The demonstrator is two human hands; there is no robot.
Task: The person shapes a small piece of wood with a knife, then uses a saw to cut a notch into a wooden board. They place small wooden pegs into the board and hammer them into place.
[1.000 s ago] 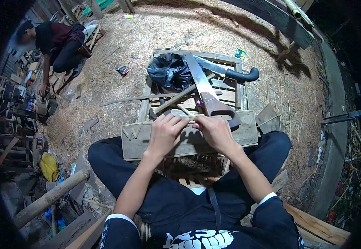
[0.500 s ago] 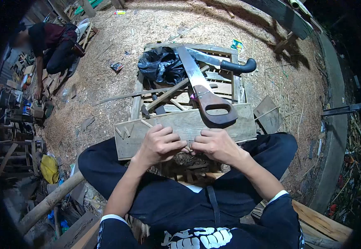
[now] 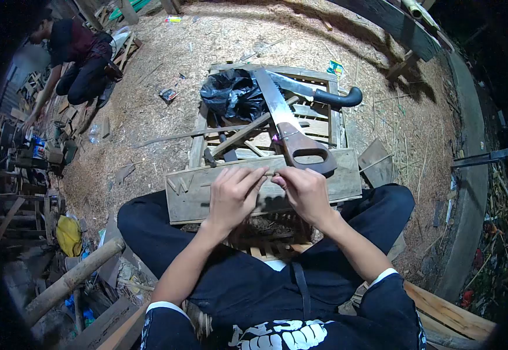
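Observation:
Above a wooden board [image 3: 265, 201], my left hand [image 3: 233, 195] and my right hand [image 3: 305, 189] meet almost fingertip to fingertip. Both pinch a small thin wooden piece [image 3: 271, 174] that shows between them. A few short wooden sticks [image 3: 178, 185] lie on the board's left part. Just beyond my right hand, a handsaw [image 3: 292, 131] rests with its brown handle on the board and its blade pointing away over a slatted wooden frame [image 3: 335, 119].
A black plastic bag [image 3: 230, 93] and a large knife with a black handle [image 3: 338, 97] lie on the frame. Another person [image 3: 82, 61] crouches at the upper left. A bamboo pole [image 3: 76, 280] is at lower left, and wooden planks [image 3: 446, 309] at lower right.
Both hands have moved up and away from the board's near edge, with the small piece now visible between the fingertips. The other person's head is raised. The view has shifted slightly.

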